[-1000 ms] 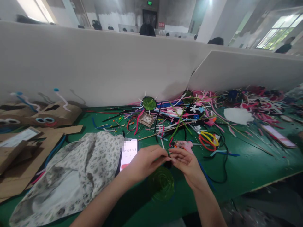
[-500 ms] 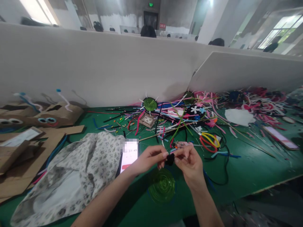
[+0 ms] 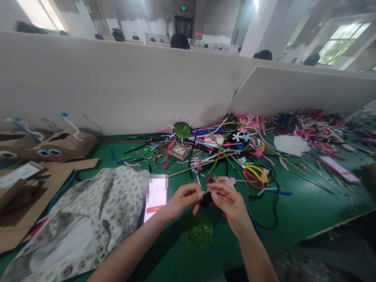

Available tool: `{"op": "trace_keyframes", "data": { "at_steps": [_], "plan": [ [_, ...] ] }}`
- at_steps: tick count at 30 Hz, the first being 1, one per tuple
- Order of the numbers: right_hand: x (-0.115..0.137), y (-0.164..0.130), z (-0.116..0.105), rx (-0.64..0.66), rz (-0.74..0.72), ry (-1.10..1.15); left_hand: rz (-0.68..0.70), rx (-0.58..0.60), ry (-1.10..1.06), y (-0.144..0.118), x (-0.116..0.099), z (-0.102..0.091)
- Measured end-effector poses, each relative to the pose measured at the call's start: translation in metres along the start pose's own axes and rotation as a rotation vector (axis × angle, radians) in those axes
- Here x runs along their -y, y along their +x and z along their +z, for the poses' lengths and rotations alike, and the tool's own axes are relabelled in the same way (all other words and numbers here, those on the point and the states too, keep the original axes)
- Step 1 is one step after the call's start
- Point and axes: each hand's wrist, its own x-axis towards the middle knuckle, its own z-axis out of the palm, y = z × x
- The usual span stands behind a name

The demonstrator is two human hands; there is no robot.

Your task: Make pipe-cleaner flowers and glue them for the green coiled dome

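My left hand and my right hand meet over the green table, both pinching a small black fuzzy coil between their fingertips. Just below them lies a flat green spiral disc on the table. A pink craft piece sits right behind my right hand. A phone with a lit screen lies to the left of my left hand.
A floral cloth covers the near left. Cardboard pieces with googly eyes lie far left. A heap of coloured pipe cleaners fills the middle back. Another phone lies at right. White partitions wall the back.
My hands have stayed together on the black coil, shifting slightly left in view and turning it between the fingertips. The camera has drifted a little; the rest is still.
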Motion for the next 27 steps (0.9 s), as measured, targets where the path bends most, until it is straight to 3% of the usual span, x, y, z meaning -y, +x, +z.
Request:
{"op": "trace_keyframes", "data": {
  "at_steps": [4, 10, 21, 24, 27],
  "plan": [
    [0.003, 0.000, 0.000, 0.035, 0.065, 0.014, -0.044, 0.053, 0.068, -0.002, -0.009, -0.005],
    [-0.005, 0.004, 0.016, -0.221, -0.089, 0.253, -0.050, 0.014, -0.037, 0.001, 0.002, 0.002],
    [-0.007, 0.005, 0.028, -0.365, -0.231, 0.255, -0.030, -0.112, -0.223, -0.001, 0.024, 0.033],
    [-0.012, 0.004, 0.028, -0.378, -0.259, 0.227, -0.039, -0.124, -0.240, -0.001, 0.024, 0.035],
    [-0.012, 0.005, 0.023, -0.312, -0.233, 0.190, -0.031, -0.160, -0.230, 0.001, 0.017, 0.028]
  ]
}}
